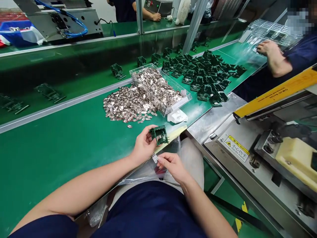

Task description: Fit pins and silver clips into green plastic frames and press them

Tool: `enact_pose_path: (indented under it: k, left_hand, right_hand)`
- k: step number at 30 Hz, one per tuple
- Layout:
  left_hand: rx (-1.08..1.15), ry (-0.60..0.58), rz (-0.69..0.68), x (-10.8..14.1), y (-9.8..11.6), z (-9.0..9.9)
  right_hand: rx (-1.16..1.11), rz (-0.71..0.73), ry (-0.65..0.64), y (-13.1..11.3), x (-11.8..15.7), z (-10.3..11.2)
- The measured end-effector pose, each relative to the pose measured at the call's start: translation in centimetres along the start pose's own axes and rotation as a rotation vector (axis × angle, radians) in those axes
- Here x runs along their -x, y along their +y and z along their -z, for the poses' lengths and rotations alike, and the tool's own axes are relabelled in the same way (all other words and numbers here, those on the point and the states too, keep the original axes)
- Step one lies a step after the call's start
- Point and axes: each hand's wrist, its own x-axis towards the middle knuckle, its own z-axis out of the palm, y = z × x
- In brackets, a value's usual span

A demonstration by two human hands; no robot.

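Note:
Near the table's front edge, my left hand (145,145) grips a dark green plastic frame (159,135) with a square opening, held tilted toward me. Just below it, my right hand (172,165) pinches a short row of small silvery metal pieces (155,158) between thumb and fingers. The metal pieces are close to my left wrist, apart from the frame. Beyond my hands, a clear plastic box (176,105) lies tilted, full of small metal plates (158,84). More such plates lie in a loose heap (126,104) to its left.
Many green frames (210,74) are piled behind the box. A crumpled white wad (177,116) and a yellowish sheet (177,134) lie by the table edge. At right stands a metal machine (237,145) with a warning label. A co-worker's hand (268,48) is at the far right.

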Motion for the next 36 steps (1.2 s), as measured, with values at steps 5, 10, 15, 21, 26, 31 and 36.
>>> enact_pose_path:
  k: [5,10,15,21,26,31,36]
  left_hand:
    - [-0.072,0.015,-0.106,-0.5,-0.7,0.3]
    - [-0.125,0.007,-0.124,-0.3,-1.1,0.4]
    - [-0.148,0.000,-0.136,0.0,-1.4,0.3]
    - [-0.191,-0.025,-0.144,0.0,-1.2,0.2]
    - [-0.191,-0.038,-0.151,-0.1,-1.4,0.2]
    - [-0.164,-0.060,-0.148,-0.2,-1.5,0.2]
    - [-0.150,-0.058,-0.128,-0.2,-1.2,0.2]
  right_hand:
    - [-0.062,0.033,-0.016,1.0,-0.7,-1.5]
    - [-0.072,0.053,-0.003,1.7,-0.6,-2.4]
    - [0.038,0.154,0.041,2.6,-0.6,-3.0]
    - [0.156,0.310,0.085,3.4,-0.9,-2.7]
    - [0.261,0.406,0.099,3.6,-0.7,-2.6]
    - [0.336,0.419,0.130,4.2,-0.4,-2.9]
    - [0.438,0.329,0.141,4.7,-0.8,-2.0]
